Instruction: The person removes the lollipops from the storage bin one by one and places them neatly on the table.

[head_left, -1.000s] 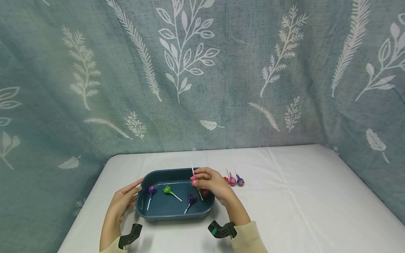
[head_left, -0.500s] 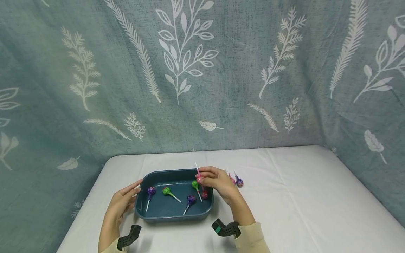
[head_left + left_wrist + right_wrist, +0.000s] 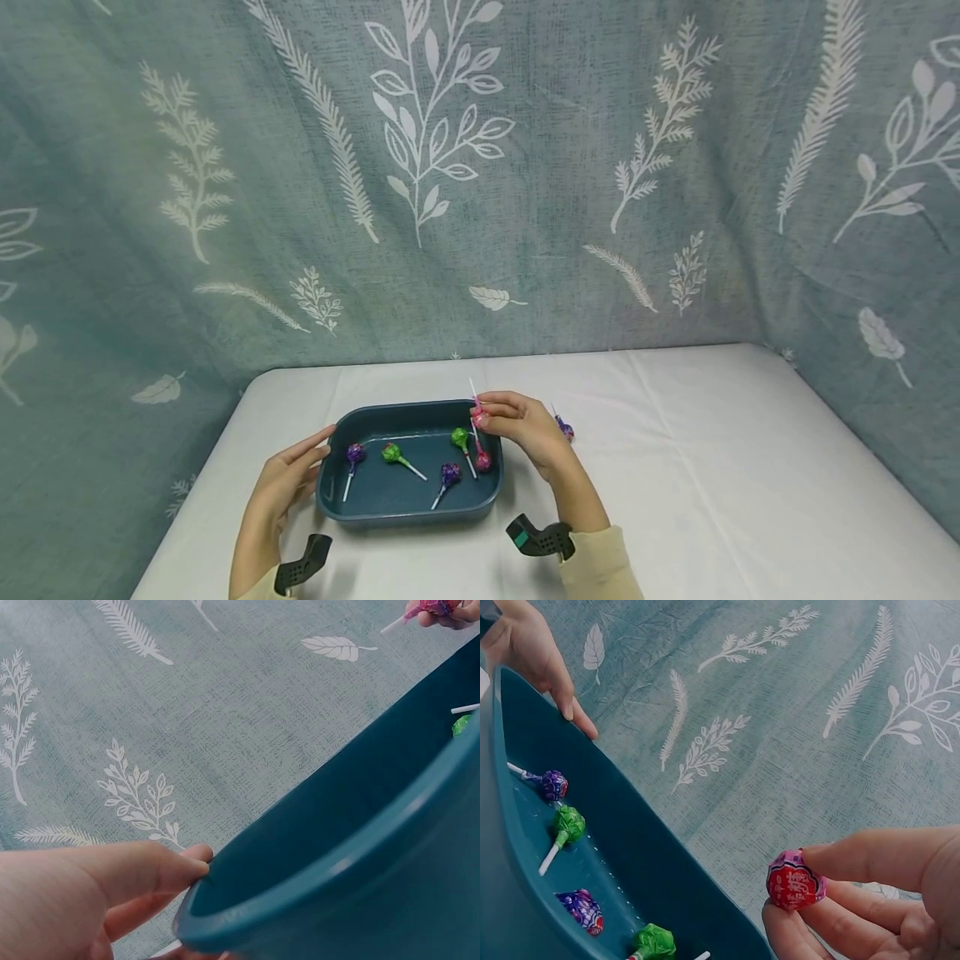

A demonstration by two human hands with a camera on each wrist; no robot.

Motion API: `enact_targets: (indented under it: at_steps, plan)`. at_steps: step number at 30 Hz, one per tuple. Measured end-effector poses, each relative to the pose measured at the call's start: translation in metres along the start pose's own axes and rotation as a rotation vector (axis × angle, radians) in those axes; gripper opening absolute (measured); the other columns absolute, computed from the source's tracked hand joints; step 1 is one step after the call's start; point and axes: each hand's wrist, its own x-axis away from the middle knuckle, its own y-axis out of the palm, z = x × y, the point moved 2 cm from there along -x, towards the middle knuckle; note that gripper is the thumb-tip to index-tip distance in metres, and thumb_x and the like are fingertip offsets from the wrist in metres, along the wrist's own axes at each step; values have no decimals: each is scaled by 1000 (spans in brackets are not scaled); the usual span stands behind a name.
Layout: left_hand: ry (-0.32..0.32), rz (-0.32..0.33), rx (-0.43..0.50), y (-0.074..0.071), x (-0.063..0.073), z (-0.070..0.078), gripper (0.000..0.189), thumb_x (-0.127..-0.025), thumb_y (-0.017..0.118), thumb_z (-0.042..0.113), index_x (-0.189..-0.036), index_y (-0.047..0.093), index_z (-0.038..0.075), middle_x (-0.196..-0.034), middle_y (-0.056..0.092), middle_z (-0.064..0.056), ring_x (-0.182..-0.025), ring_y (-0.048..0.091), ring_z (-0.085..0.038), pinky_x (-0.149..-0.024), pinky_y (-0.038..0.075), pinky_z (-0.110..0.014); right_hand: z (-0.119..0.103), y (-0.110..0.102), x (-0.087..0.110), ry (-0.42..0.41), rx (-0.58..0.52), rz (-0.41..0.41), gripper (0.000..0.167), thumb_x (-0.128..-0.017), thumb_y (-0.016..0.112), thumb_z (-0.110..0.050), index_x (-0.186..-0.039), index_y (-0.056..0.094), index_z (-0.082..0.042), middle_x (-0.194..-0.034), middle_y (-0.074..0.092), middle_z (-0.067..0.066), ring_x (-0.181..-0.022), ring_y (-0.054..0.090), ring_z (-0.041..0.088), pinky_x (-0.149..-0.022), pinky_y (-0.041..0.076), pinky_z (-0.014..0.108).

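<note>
A pink-wrapped lollipop [image 3: 479,416], its white stick pointing up, is pinched by my right hand [image 3: 525,429] above the right end of a dark teal tray [image 3: 405,522]. The right wrist view shows thumb and fingertips around the red and pink candy head [image 3: 796,881]. At the tray's left end my left hand [image 3: 288,475] holds the rim, the thumb over the edge. Inside lie a purple lollipop [image 3: 356,452] on the left, a green lollipop [image 3: 392,452], another purple lollipop [image 3: 451,473], a second green lollipop [image 3: 460,437] and a pink-red lollipop [image 3: 483,461].
On the white tablecloth [image 3: 675,500], a purple-blue lollipop [image 3: 566,431] lies right of the tray, partly behind my right hand. A grey-green curtain [image 3: 555,292] with white leaf prints hangs behind and beside the table.
My right hand has moved slightly right with the pink lollipop, uncovering the green and pink-red ones beneath. It now hides lollipops seen on the cloth before. My left hand stays on the tray.
</note>
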Motion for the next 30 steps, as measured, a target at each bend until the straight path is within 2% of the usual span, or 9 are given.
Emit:
enact_targets:
  at_steps: [5, 9, 12, 16, 23, 25, 27, 30]
  plan:
    - [-1, 2, -3, 0, 1, -1, 50, -93, 62, 35, -140, 53, 18, -146, 43, -16, -118, 57, -30, -83, 51, -31, 0, -3, 0, -5, -45, -9, 41, -88, 67, -5, -127, 58, 3, -118, 65, 19, -103, 65, 22, -94, 47, 39]
    - [-8, 3, -4, 0, 1, -1, 50, -94, 62, 34, -140, 53, 19, -147, 42, -15, -117, 57, -28, -82, 50, -31, 0, -8, 1, -2, -64, -4, 41, -89, 66, -3, -128, 56, 6, -119, 63, 23, -103, 65, 25, -89, 50, 36]
    - [-12, 3, 3, 0, 0, -1, 50, -93, 62, 34, -140, 53, 19, -147, 42, -15, -118, 57, -29, -84, 51, -32, 0, -13, 1, 22, -33, 35, 40, -89, 67, -7, -127, 59, 1, -117, 65, 17, -102, 66, 28, -87, 49, 35]
    - [-19, 2, 2, 0, -1, -1, 50, -93, 62, 33, -140, 53, 19, -148, 40, -15, -121, 54, -31, -86, 50, -33, 1, -20, 1, 62, -6, 97, 38, -87, 70, -11, -125, 64, -7, -111, 69, 9, -94, 68, 27, -72, 42, 34]
    - [-19, 4, 6, 0, 0, 0, 50, -93, 62, 32, -140, 53, 18, -148, 40, -15, -119, 56, -29, -78, 50, -25, 2, -33, 2, 78, -34, 131, 39, -88, 70, -12, -126, 63, -4, -113, 68, 11, -90, 68, 22, -60, 43, 26]
    - [-19, 2, 8, 0, 0, 0, 50, -93, 62, 32, -140, 53, 18, -148, 40, -15, -120, 56, -29, -78, 50, -25, 1, -37, 3, 66, -55, 132, 39, -90, 67, -9, -127, 60, -1, -116, 66, 14, -92, 68, 19, -67, 48, 26]
    - [-18, -1, 11, 0, 0, 0, 50, -93, 62, 32, -140, 53, 18, -148, 41, -15, -120, 56, -29, -78, 51, -26, 1, -41, 3, 53, -77, 133, 39, -91, 65, -6, -129, 58, 2, -118, 64, 17, -96, 66, 17, -79, 50, 31]
    - [-16, -2, 16, 0, -1, 1, 50, -93, 63, 33, -140, 53, 18, -147, 41, -15, -118, 58, -27, -79, 51, -26, 1, -47, 4, 43, -93, 149, 39, -92, 63, -4, -129, 57, 5, -120, 63, 19, -101, 64, 17, -91, 49, 36]
